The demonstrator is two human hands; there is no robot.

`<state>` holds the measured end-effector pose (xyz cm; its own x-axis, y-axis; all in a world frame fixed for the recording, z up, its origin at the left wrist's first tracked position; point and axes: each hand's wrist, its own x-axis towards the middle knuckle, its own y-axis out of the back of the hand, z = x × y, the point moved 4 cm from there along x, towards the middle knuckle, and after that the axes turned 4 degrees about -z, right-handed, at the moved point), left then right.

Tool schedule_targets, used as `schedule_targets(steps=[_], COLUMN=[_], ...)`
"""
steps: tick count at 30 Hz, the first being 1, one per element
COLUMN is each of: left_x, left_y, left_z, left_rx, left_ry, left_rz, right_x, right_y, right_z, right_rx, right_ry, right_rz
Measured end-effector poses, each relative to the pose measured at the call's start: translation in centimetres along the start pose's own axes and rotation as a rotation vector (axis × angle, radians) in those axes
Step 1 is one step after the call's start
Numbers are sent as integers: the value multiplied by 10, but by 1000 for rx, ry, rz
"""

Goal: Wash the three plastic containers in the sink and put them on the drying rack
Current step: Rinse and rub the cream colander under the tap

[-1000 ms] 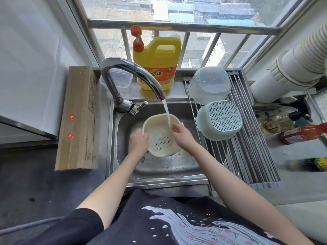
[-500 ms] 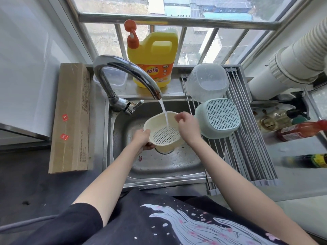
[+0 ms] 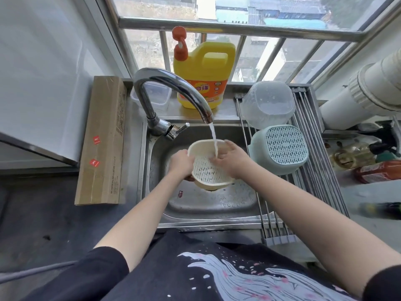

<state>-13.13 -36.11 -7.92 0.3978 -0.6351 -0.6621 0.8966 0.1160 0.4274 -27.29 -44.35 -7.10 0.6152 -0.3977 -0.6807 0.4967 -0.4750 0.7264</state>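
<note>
A cream perforated strainer basket [image 3: 206,170] is held over the steel sink [image 3: 208,203] under the running tap [image 3: 184,94]. My left hand [image 3: 181,164] grips its left rim. My right hand [image 3: 232,158] lies over the right rim with its fingers inside the basket, in the water stream. On the drying rack [image 3: 314,170] a clear plastic bowl [image 3: 269,103] stands upside down at the back. A pale green strainer basket [image 3: 282,146] lies upside down in front of it.
A yellow detergent jug with an orange pump [image 3: 204,77] stands behind the tap, beside a small clear tub [image 3: 157,97]. A long cardboard box [image 3: 103,140] lies left of the sink. Bottles [image 3: 368,161] and a white duct [image 3: 368,92] are at the right.
The cream basket has been turned a little under the stream. My right hand moved from its far rim to reach inside it. My left hand keeps hold of the left rim.
</note>
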Motion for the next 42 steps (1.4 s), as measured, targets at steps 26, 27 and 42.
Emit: schedule_targets(steps=[26,27,42], left_x=[-21,-21,-28], left_y=[-61,-59,-55], left_z=[28,27,3], left_rx=[-722,-727,-280], left_ry=[-132,-103,-56], left_rz=[-110,-123,-94], right_x=[-44,-44,-34], right_y=[19,21,33], right_z=[-25,-24,-28], right_rx=[838,823,441], right_ry=[-266,-255,-124], right_rz=[311,320,-17])
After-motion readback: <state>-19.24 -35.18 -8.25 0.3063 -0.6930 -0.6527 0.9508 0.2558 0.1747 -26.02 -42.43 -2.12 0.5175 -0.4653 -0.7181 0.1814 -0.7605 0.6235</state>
